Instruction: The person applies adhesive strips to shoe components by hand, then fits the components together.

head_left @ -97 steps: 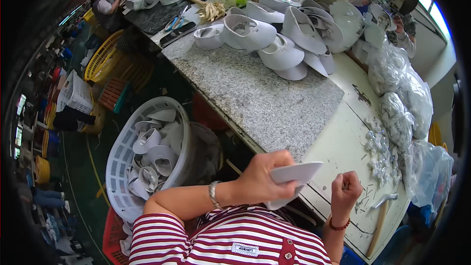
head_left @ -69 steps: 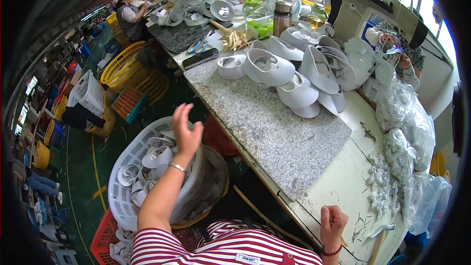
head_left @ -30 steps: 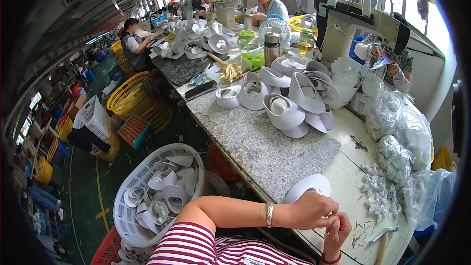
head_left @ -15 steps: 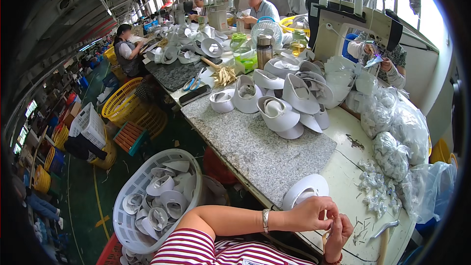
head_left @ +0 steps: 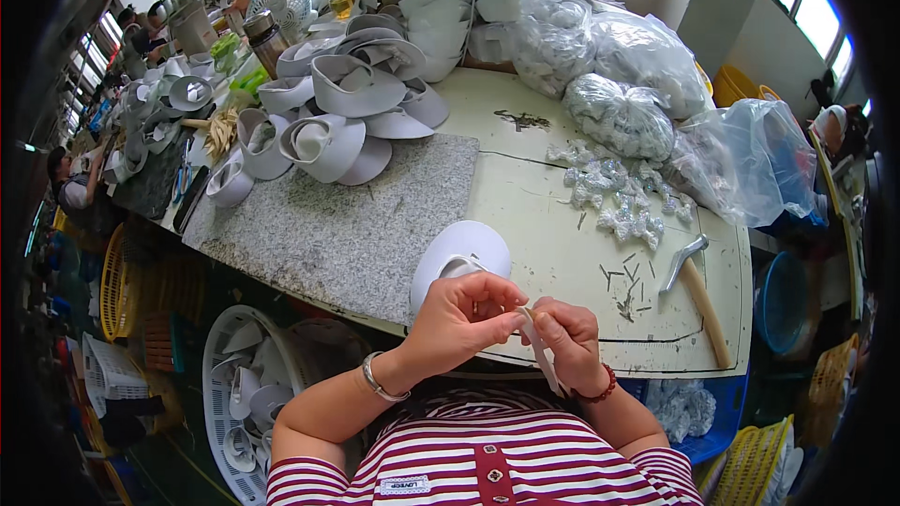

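In front of my chest, both hands are closed on a narrow whitish strip. My left hand pinches its upper end between thumb and fingertips. My right hand grips the strip just below, its lower end hanging down beside the palm. Right behind my left hand, a white sun visor lies at the table's near edge, partly hidden by the fingers. Whether the strip is joined to the visor I cannot tell.
A hammer lies to the right, beside dark slivers. Small clear-wrapped bundles and stuffed plastic bags are behind. White visors pile up on the granite slab. A white basket of visors stands lower left. A co-worker sits opposite.
My view has swung to the right, bringing the hammer and bags nearer the middle. Both hands stay close together, and the strip between them now shows plainly.
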### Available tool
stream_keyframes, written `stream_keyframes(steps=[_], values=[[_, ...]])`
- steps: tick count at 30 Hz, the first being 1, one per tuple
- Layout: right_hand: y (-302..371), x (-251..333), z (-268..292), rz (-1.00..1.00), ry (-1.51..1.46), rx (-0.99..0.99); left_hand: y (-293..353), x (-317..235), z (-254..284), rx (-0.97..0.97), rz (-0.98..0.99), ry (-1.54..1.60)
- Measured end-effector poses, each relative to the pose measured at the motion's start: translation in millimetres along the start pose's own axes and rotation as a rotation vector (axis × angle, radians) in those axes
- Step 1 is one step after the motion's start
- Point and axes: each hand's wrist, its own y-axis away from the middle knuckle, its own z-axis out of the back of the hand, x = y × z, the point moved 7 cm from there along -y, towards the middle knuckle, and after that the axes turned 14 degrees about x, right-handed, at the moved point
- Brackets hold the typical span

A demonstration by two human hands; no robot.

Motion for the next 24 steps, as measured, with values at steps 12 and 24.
stream_keyframes(steps=[12,24], values=[[13,14,7,0.131,0.35,-0.055,9,-6,11,-0.195,-0.142,-0.177],[-16,15,-6,0.117,0.35,0.086,5,-14,8,-0.083,-0.086,-0.363]])
